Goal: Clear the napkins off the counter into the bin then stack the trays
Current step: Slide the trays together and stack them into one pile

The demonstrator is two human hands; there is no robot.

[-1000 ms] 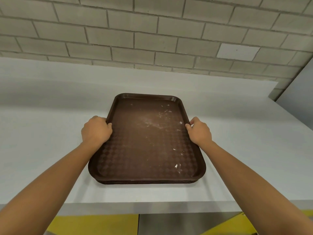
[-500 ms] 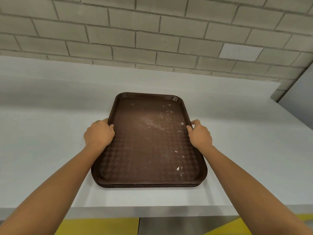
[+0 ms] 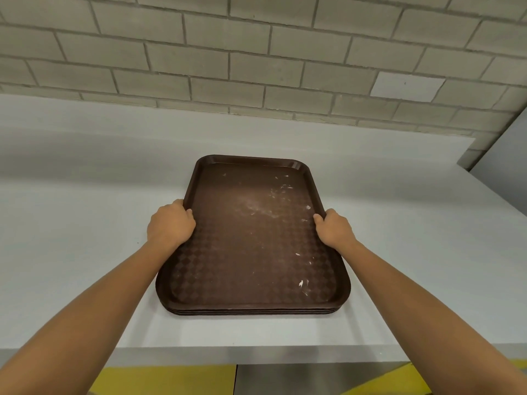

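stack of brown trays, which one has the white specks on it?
The top tray: white specks and smears dot its face, mostly toward the right. The trays beneath show only rim edges at the near end; their faces are hidden.

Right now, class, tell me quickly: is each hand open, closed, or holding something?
Left hand: closed, gripping the left rim of the stack of trays.
Right hand: closed, gripping the stack's right rim.
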